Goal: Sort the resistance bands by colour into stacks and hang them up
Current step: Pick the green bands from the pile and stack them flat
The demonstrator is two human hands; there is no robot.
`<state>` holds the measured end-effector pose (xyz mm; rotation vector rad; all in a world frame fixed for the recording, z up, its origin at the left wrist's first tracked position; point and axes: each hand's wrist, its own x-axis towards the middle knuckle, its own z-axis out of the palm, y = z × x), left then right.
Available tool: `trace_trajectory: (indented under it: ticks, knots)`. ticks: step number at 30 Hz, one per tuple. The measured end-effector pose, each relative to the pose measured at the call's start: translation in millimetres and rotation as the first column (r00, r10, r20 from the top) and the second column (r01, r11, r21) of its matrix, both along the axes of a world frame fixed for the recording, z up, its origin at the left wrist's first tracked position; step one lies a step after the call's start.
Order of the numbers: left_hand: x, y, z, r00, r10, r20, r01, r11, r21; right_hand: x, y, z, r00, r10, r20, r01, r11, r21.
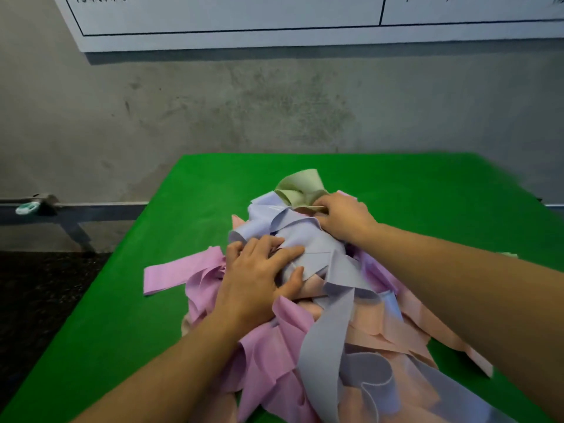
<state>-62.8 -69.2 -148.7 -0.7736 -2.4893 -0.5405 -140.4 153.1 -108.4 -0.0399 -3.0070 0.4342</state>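
Still at the sorting stage: my left hand (pixel 259 279) presses flat-fingered on the lavender bands (pixel 308 239) while my right hand (pixel 341 216) pinches the sage-green band (pixel 300 186), which I must next tug free of the tangled pile (pixel 381 331).

Green-covered table (pixel 427 184), bare grey concrete wall (pixel 213 102), white board (pixel 232 35) above, dark floor (pixel 45 294)

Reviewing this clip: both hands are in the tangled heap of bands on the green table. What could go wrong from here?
1. The right hand grips the green band, which is wound in with the lavender bands; pulling may drag those along.
2. The left hand presses on the heap; if it lifts, pink bands could shift.
3. Peach bands lie close to the green table edge and may slide off.
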Motion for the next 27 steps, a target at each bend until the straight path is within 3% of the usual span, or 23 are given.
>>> trace_trajectory:
  ticks: [5, 9, 16, 23, 25, 27]
  knots:
    - [8, 0, 3, 0.997, 0.012, -0.08, -0.014, 1.0, -0.028, 18, 10, -11, 0.998, -0.066, 0.024, 0.068, 0.991, -0.119]
    - [5, 1, 3, 0.987, -0.018, -0.157, 0.006, 0.997, -0.079, 50, 25, 6, 0.996, -0.04, -0.085, 0.015, 0.958, -0.285]
    - [1, 1, 4, 0.986, -0.088, 0.143, 0.089, 0.996, 0.001, 128, 38, 35, 0.991, 0.108, -0.073, -0.124, 0.96, -0.253]
    - [-3, 4, 39, 0.902, -0.072, 0.425, 0.126, 0.987, -0.1, 193, 41, 52, 0.977, 0.197, -0.087, -0.213, 0.941, -0.263]
    - [-3, 9, 57, 0.866, 0.003, 0.5, 0.114, 0.972, -0.204, 205, 40, 57, 0.988, 0.128, -0.088, -0.152, 0.918, -0.367]
    - [3, 16, 73, 0.866, 0.039, 0.499, 0.09, 0.969, -0.232, 215, 40, 63, 0.998, 0.039, -0.043, -0.057, 0.833, -0.55]
